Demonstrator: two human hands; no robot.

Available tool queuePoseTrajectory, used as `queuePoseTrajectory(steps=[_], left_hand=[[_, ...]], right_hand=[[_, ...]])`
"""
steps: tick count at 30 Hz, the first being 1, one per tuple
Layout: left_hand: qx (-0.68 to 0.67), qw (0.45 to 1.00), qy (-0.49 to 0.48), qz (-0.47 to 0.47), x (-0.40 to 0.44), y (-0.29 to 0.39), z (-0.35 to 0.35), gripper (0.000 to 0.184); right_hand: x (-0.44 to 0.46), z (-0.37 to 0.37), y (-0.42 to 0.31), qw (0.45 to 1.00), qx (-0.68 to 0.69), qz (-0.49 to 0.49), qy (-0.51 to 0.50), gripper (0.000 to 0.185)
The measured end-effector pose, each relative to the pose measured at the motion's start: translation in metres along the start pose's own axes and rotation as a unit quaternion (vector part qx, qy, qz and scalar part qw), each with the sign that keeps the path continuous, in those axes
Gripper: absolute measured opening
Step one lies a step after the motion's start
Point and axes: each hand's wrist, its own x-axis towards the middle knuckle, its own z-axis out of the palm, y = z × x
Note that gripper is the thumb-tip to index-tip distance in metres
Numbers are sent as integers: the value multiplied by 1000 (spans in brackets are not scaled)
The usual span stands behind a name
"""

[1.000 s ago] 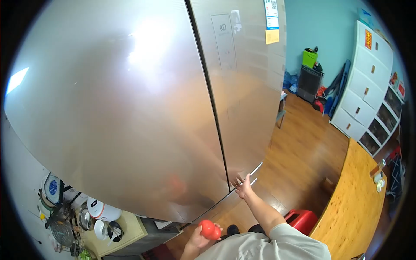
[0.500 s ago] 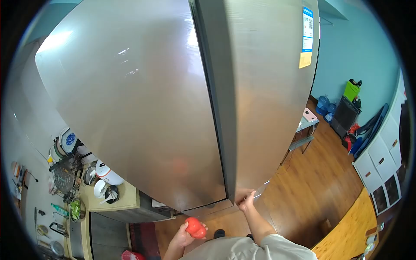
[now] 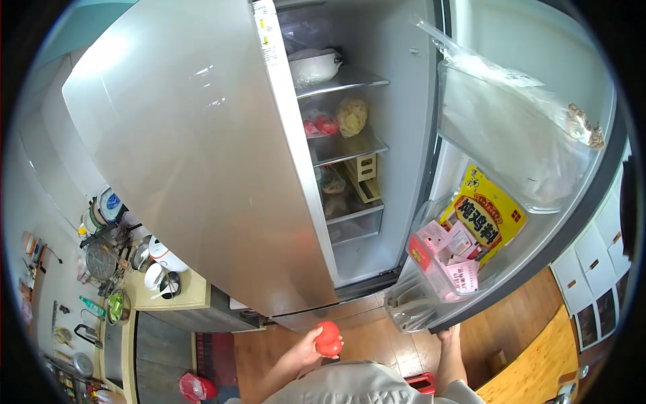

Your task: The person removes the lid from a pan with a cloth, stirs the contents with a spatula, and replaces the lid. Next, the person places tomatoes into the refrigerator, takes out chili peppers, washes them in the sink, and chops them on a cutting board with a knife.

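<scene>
My left hand (image 3: 307, 349) is wrapped round two red tomatoes (image 3: 328, 334), held together low in front of my body. On the right, the refrigerator door (image 3: 506, 296) stands wide open, and my right hand (image 3: 449, 334) grips its lower edge; some of the fingers are hidden behind it. Inside, the shelves hold a white pot (image 3: 315, 69), red round items (image 3: 326, 124) in a plastic bag and a pale yellow leafy vegetable (image 3: 352, 117). In the door's bins are a yellow packet (image 3: 486, 214) and a large clear plastic bag (image 3: 511, 128).
The refrigerator's left door (image 3: 202, 168) is closed. A counter (image 3: 192, 296) with bowls and an appliance stands at left, beside greens (image 3: 116, 307) in a bowl. A red bag (image 3: 196, 387) lies at lower left. A wooden table (image 3: 535, 363) is at lower right.
The right refrigerator door has swung out to the right with my right hand, showing the shelves inside. My left hand has moved slightly right and up with the tomatoes.
</scene>
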Motion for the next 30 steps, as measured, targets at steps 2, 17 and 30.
queuePoseTrajectory(steps=[2,17,30], left_hand=[[50,997,58,-24,9,1,14,56],[444,892,82,-25,60,0,88,47],[801,560,120,174,59,9,117,90]], right_hand=[[16,-4,-15,999,-9,7,-39,44],[-142,180,144,896,-200,288,-274,68],[-124,165,159,885,-17,388,-257,60]])
